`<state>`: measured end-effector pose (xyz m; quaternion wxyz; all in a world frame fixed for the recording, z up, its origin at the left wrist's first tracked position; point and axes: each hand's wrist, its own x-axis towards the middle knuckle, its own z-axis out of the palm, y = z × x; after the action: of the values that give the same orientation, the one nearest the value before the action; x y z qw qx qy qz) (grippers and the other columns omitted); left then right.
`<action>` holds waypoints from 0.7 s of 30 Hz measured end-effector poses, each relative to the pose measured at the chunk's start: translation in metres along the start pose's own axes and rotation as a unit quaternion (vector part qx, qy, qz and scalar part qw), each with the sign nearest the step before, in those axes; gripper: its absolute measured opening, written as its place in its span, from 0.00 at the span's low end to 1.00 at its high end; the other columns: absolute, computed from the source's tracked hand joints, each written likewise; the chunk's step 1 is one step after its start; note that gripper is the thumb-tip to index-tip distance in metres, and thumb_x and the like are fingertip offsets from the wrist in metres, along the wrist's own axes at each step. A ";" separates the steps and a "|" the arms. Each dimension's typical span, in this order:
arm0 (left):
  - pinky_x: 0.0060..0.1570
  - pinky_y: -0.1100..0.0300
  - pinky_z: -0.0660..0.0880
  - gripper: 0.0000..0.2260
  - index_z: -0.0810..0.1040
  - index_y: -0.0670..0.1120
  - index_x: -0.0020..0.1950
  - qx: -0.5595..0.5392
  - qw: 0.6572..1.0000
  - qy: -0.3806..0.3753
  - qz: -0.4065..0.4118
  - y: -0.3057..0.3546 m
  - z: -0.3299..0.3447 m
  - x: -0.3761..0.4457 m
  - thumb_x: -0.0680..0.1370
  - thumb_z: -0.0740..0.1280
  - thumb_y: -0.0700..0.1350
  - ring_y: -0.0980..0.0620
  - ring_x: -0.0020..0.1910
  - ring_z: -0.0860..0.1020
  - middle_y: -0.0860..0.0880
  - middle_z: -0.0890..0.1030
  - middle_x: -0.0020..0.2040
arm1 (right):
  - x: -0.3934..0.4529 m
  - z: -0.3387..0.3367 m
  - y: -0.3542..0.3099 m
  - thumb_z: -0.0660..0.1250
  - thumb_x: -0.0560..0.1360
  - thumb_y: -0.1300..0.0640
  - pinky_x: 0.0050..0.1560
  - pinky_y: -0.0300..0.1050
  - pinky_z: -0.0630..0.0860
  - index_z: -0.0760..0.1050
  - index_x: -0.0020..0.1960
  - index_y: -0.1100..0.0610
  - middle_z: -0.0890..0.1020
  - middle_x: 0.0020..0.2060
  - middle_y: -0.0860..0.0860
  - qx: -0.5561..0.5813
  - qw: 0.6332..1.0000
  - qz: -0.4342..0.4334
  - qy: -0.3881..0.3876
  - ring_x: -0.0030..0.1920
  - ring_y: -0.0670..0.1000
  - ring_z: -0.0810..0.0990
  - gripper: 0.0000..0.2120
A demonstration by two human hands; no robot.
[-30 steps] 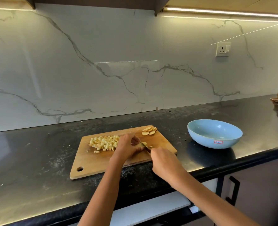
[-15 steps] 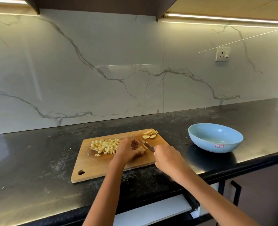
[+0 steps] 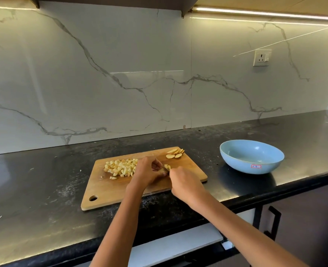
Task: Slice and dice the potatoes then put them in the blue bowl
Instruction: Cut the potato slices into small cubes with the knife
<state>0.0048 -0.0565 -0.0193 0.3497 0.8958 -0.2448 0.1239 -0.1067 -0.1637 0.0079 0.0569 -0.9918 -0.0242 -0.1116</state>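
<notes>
On the black bench [image 3: 43,189], near its front edge: a wooden cutting board [image 3: 109,191], hanging hole at its front-left corner. On the board's left half, toward the back edge: a heap of diced potato [image 3: 120,167], a few stray cubes just in front of it. At the board's back-right corner: a small fan of potato slices [image 3: 175,153], overlapping one another, untouched.

Over the board's middle: left hand [image 3: 147,173], fingers curled down, pinning a small potato piece [image 3: 167,167] against the wood, just right of the diced heap. Right hand [image 3: 186,185] just beside it, closed in a fist round a knife [image 3: 166,169]; handle hidden inside the fist, only a short dark sliver of blade visible between the two hands, at the potato piece. Cannot tell whether the blade is through the piece or only on it. Both forearms reaching in from the front edge of the bench.

To the right of the board, well apart from it, about mid-depth on the bench: the blue bowl [image 3: 236,162], upright, nothing visible inside, a small white-and-red sticker on its near wall.

Behind everything: white marble backsplash [image 3: 120,83] with grey veins, a wall socket [image 3: 261,57] high on its right part. Below the bench's front edge at the right: a dark cabinet door with a black handle [image 3: 274,222].
</notes>
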 end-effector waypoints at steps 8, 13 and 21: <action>0.35 0.74 0.70 0.11 0.80 0.42 0.47 0.003 1.000 0.001 -0.010 0.000 -0.001 0.000 0.68 0.76 0.43 0.57 0.41 0.76 0.49 0.81 0.44 | -0.017 0.009 0.008 0.57 0.79 0.66 0.40 0.42 0.68 0.72 0.58 0.61 0.78 0.53 0.56 -0.021 1.000 -0.014 0.012 0.51 0.54 0.78 0.10; 0.36 0.74 0.70 0.12 0.80 0.43 0.48 0.000 1.000 -0.003 -0.013 0.002 -0.003 -0.001 0.68 0.76 0.44 0.57 0.42 0.76 0.50 0.80 0.44 | -0.003 0.011 0.015 0.59 0.79 0.64 0.46 0.42 0.73 0.74 0.58 0.59 0.79 0.52 0.55 0.007 0.999 0.030 0.011 0.51 0.52 0.79 0.10; 0.39 0.73 0.72 0.14 0.80 0.41 0.49 -0.013 1.000 0.000 -0.011 -0.005 -0.005 0.000 0.66 0.77 0.43 0.56 0.42 0.77 0.47 0.81 0.45 | 0.003 0.001 0.023 0.59 0.79 0.59 0.38 0.41 0.69 0.75 0.49 0.58 0.75 0.37 0.50 0.052 0.998 0.041 0.010 0.40 0.49 0.75 0.06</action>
<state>0.0069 -0.0503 -0.0187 0.3623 0.8941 -0.2362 0.1164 -0.1021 -0.1859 0.0047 0.1133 -0.9865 0.0117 -0.1173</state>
